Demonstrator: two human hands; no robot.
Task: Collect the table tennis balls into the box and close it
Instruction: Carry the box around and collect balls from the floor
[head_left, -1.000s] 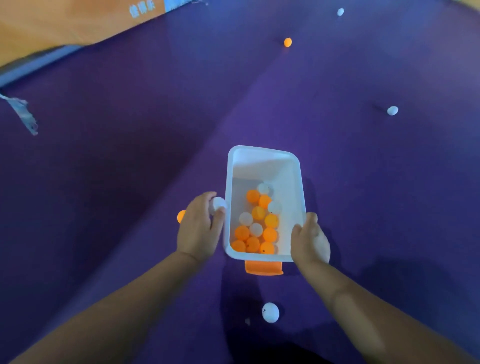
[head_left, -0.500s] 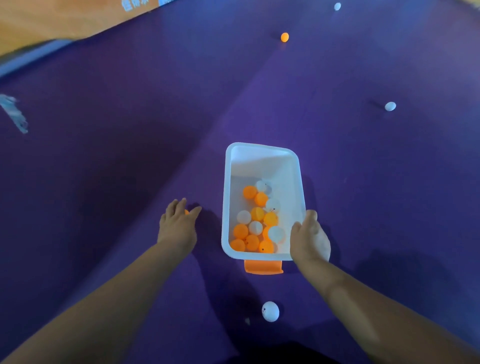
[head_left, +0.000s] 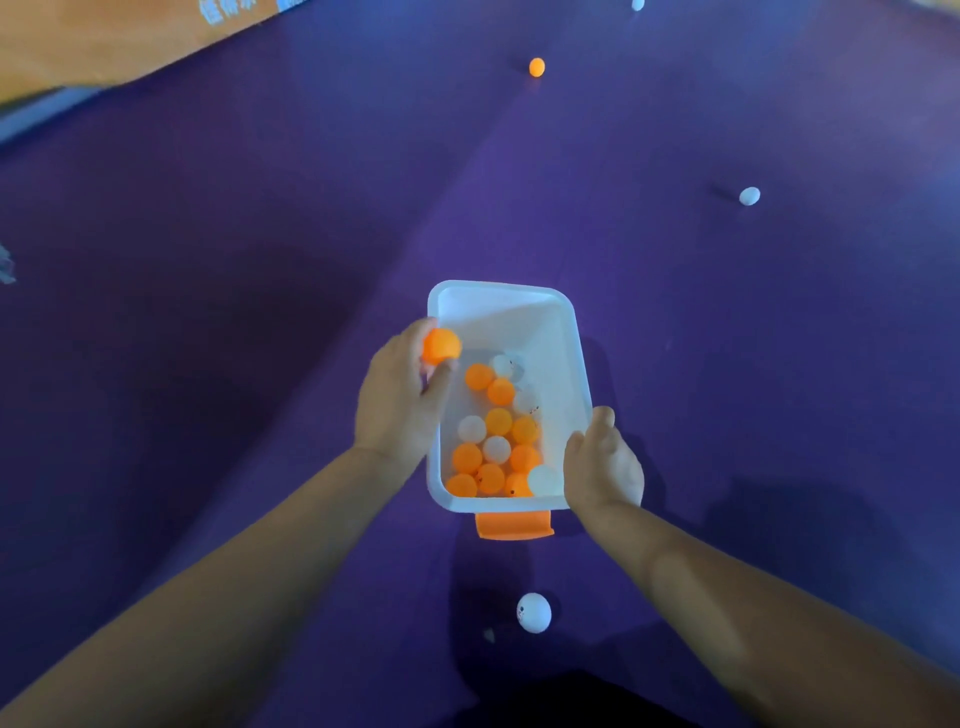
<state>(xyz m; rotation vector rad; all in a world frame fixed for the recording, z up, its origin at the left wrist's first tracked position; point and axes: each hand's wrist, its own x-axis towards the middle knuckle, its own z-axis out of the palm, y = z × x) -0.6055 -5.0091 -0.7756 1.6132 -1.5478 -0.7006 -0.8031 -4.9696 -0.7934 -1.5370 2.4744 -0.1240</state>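
L hand pinched orange ball over the box, prob just inside its left rim; R hand gripped its right wall.

Dim, purple-tinted light, soft shadows toward the viewer, wide-angle bending at the edges, slight overall blur.

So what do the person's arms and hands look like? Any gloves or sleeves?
No gloves, and no sleeves in view. The left arm and right arm are bare all the way from the picture's bottom edge. The left grip and right grip are plain bare hands, with no ring, watch or band showing. The light is dim and purplish, so tiny marks could be missed.
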